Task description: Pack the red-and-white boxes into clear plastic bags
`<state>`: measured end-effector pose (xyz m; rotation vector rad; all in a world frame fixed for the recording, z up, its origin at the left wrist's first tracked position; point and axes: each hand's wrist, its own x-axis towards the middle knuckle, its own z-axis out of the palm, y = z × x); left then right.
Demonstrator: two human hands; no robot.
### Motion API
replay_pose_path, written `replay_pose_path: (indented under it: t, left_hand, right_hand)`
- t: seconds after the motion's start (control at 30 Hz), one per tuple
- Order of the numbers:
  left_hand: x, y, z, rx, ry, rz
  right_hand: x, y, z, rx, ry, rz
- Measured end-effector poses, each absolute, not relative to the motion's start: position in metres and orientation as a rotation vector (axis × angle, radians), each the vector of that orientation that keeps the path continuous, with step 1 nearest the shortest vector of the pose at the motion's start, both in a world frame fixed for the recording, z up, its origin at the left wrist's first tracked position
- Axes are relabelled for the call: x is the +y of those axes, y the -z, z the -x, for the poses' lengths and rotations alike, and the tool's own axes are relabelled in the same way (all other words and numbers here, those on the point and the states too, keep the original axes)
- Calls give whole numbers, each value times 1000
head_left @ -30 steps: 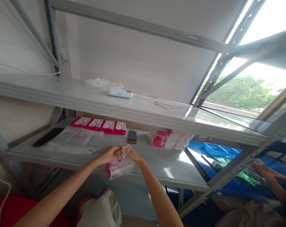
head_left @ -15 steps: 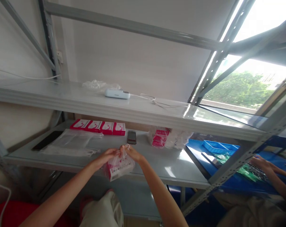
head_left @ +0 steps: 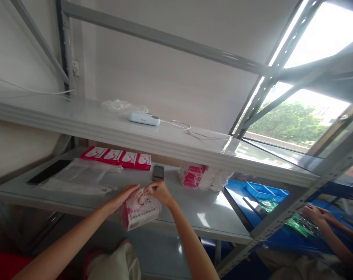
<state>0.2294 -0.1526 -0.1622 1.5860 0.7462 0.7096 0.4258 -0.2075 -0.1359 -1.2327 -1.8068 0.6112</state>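
Right hand (head_left: 158,192) pinching bag (head_left: 131,206); box's (head_left: 143,218) long axis crosswise, printed side nearest.

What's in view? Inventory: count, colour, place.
Shelf rack: one, grey, across view
Device: one, white, upper shelf
Crumpled plastic: one heap, clear, behind device
Row boxes: four, pink-white, lower shelf back
Flat bags: uncountable, clear, lower shelf left
Panel: one, black, partly under bags
Phone: one, dark, lower shelf middle
Bagged packs: uncountable, pink, lower shelf right
Bagged box: one, pink-white, lower shelf front
Window: one, bright, right
Tray: one, blue, on blue table
Packets: uncountable, green, on table
Co-worker's hands: two, bare, over table
Left grip: one, bare, touching bagged box
Right grip: one, bare, pinching box's bag
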Motion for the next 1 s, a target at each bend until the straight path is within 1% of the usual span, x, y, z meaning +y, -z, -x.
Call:
replay_pose_path:
  t: [0.2,0.33,0.43,0.53,0.63,0.7,0.87,1.0]
  left_hand:
    - [-142,161,-234,579,-688,-1700]
    - [-131,167,-243,581,-740,-1906]
    - [-125,164,-237,711,-921,-2133]
    - [-119,164,-214,684,-1071,-2560]
    - [-113,179,-187,669,-1022,-3014]
    - [-110,195,-176,685,-932,-3162]
    - [-105,223,-182,731,-815,-3160]
    - [-108,215,-190,756,-769,-2982]
  right_hand:
    - [-212,164,-408,-1895,76,1357]
    - [-210,175,-395,-1820,270,1395]
    - [-214,170,-392,-1770,291,1374]
    - [-233,169,-394,-1667,321,1366]
    - [-264,183,-396,-1519,379,1418]
    - [-284,197,-395,-1469,403,1473]
    - [-306,214,-383,-1363,366,1595]
    - [-309,205,-384,-1438,147,1547]
